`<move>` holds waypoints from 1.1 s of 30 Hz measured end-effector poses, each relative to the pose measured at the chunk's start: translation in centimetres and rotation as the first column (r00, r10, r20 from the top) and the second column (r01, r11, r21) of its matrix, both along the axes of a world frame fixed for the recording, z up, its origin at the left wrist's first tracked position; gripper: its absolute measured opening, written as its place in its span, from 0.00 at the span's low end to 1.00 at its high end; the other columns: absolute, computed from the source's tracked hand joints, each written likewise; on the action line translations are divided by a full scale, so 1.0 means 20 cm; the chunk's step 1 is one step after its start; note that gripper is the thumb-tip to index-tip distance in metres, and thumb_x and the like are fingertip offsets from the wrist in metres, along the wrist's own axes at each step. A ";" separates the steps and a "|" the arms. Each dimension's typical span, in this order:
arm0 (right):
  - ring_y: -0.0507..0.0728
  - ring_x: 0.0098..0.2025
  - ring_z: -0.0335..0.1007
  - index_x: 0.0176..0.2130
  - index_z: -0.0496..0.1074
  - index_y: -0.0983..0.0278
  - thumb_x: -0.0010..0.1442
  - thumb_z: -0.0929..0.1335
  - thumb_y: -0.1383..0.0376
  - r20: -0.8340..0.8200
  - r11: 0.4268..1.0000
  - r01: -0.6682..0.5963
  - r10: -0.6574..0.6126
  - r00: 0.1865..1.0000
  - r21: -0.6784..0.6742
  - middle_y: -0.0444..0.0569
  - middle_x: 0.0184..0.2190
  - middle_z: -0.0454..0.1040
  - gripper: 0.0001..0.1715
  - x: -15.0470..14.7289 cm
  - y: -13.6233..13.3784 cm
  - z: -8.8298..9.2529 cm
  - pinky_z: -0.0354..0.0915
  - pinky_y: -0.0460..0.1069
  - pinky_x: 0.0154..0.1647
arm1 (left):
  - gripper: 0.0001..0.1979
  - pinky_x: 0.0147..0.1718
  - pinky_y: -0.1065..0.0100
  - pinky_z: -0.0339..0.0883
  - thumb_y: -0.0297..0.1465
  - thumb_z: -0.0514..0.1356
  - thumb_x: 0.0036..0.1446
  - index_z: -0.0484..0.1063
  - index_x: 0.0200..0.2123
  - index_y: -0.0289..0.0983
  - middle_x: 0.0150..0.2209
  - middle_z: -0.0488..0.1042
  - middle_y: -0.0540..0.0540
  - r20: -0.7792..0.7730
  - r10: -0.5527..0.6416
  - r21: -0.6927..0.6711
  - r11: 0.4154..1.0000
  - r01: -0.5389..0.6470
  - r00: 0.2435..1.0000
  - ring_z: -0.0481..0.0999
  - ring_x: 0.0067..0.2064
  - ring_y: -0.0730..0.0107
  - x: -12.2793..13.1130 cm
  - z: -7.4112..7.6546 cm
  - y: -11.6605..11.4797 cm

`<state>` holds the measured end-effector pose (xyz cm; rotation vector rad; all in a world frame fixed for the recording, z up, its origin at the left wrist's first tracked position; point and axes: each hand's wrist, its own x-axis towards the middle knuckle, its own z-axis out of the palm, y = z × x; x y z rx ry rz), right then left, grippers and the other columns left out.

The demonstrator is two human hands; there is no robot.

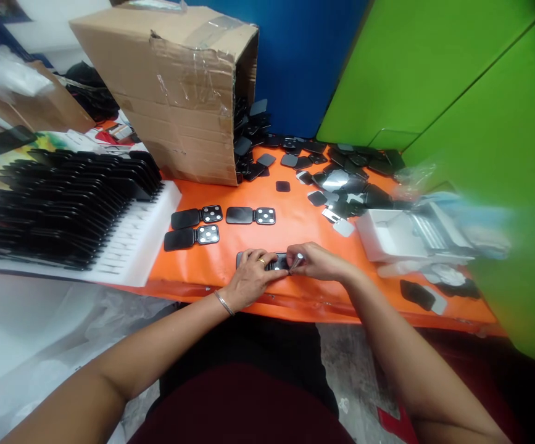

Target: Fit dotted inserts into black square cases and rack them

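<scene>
A black hinged plate (pixel 277 264) lies flat near the table's front edge, largely covered by my hands. My left hand (pixel 251 276), with a ring and a bracelet, holds it down from the left, fingers bent over it. Against its right end, my right hand (pixel 314 261) pinches a short, shiny silver rod (pixel 297 261), tilted, its lower end at the plate. Whether the rod touches the plate I cannot tell. Further back lie similar hinged plates with white dots on one half: one pair at left, an upper plate (pixel 196 216) and a lower plate (pixel 192 237), and another plate (pixel 251 215) beside them.
At left, a white foam block (pixel 156 246) holds rows of upright black plates (pixel 86 203). A cardboard box (pixel 193 98) stands open behind, black pieces spilling out. Loose black pieces (pixel 341 172) are heaped at the back right, near a white box (pixel 382 234) on the orange tabletop (pixel 230 191).
</scene>
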<state>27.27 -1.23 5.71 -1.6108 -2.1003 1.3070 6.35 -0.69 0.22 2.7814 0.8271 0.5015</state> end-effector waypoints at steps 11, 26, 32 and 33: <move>0.55 0.35 0.73 0.33 0.71 0.66 0.51 0.71 0.58 -0.404 0.936 0.292 -0.349 0.846 -0.198 0.49 0.32 0.75 0.14 0.07 -0.21 -0.01 0.68 0.50 0.39 | 0.18 0.46 0.57 0.53 0.29 0.55 0.62 0.68 0.51 0.57 0.51 0.66 0.47 0.008 -0.030 0.033 0.999 0.030 1.000 0.61 0.51 0.59 -0.02 -0.01 0.02; 0.54 0.29 0.70 0.32 0.68 0.62 0.55 0.67 0.64 -0.212 0.795 0.488 -0.440 0.873 0.361 0.46 0.27 0.74 0.03 -0.07 -0.13 -0.19 0.64 0.47 0.31 | 0.10 0.49 0.57 0.55 0.37 0.54 0.63 0.75 0.44 0.50 0.48 0.70 0.47 0.170 -0.078 -0.006 0.997 0.080 0.982 0.63 0.50 0.63 -0.03 -0.02 0.01; 0.53 0.27 0.68 0.31 0.67 0.63 0.56 0.65 0.68 -0.040 0.855 0.302 -0.315 0.948 0.421 0.46 0.26 0.72 0.01 -0.06 -0.09 -0.15 0.61 0.45 0.29 | 0.13 0.49 0.57 0.58 0.38 0.59 0.59 0.73 0.47 0.44 0.44 0.71 0.46 0.171 0.028 -0.050 0.999 -0.020 0.985 0.64 0.47 0.62 0.03 -0.03 -0.01; 0.53 0.27 0.68 0.31 0.67 0.63 0.56 0.65 0.69 -0.020 0.862 0.293 -0.313 0.950 0.415 0.46 0.26 0.72 0.01 -0.06 -0.08 -0.14 0.61 0.45 0.29 | 0.14 0.48 0.58 0.59 0.38 0.60 0.58 0.72 0.47 0.42 0.43 0.71 0.45 0.175 0.042 -0.058 0.998 -0.032 0.984 0.65 0.46 0.62 0.05 -0.03 -0.01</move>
